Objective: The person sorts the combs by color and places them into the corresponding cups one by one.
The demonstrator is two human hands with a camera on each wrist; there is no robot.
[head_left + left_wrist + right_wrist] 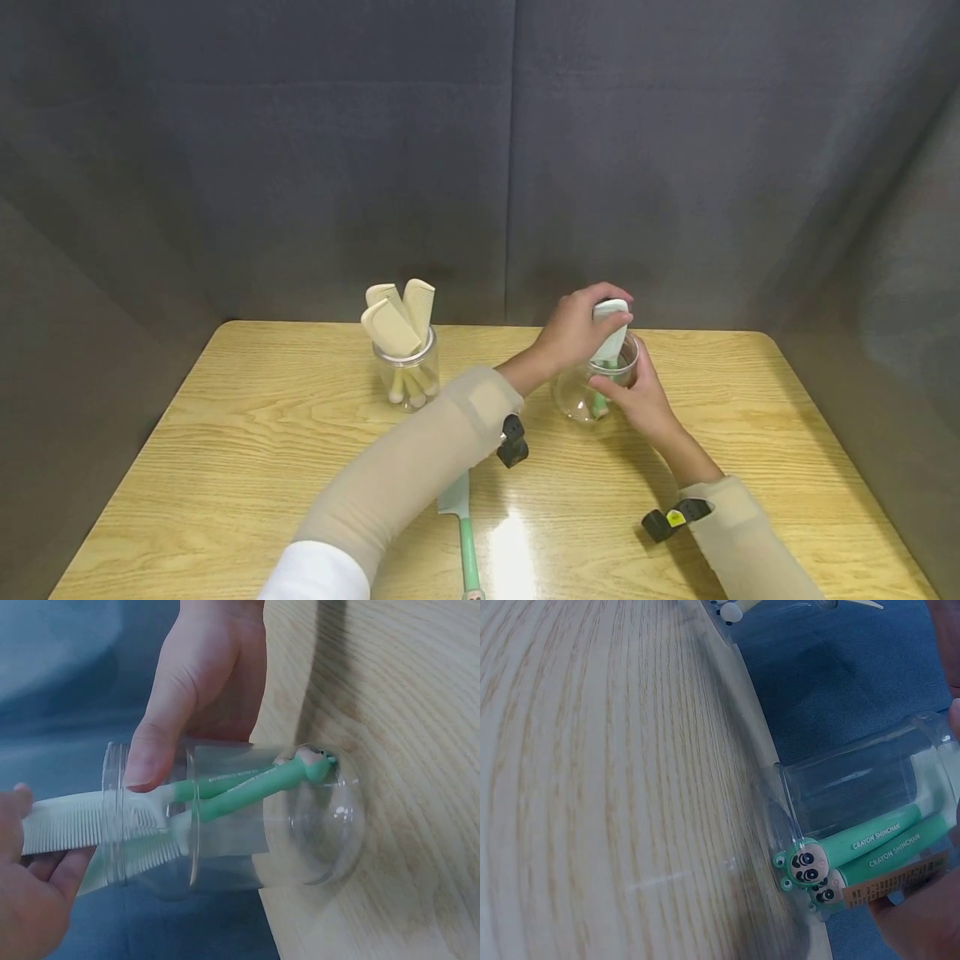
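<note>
Left hand (577, 329) pinches the head of a green-handled comb (609, 333), long axis near vertical, handle end down inside the clear jar (581, 398) at about 1 o'clock on the surface (225, 467). Right hand (637, 396) grips the jar wall from its 3 o'clock side; the wrist views show two green handles already touching the jar bottom. Second jar of beige combs (397, 321) stands well apart at 11 o'clock; another green comb (465, 533) lies flat at 6 o'clock, nearer the left arm.

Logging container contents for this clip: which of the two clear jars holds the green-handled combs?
The right-hand jar, the one the right hand steadies while the left hand holds a comb in it. The other jar holds only cream combs.
</note>
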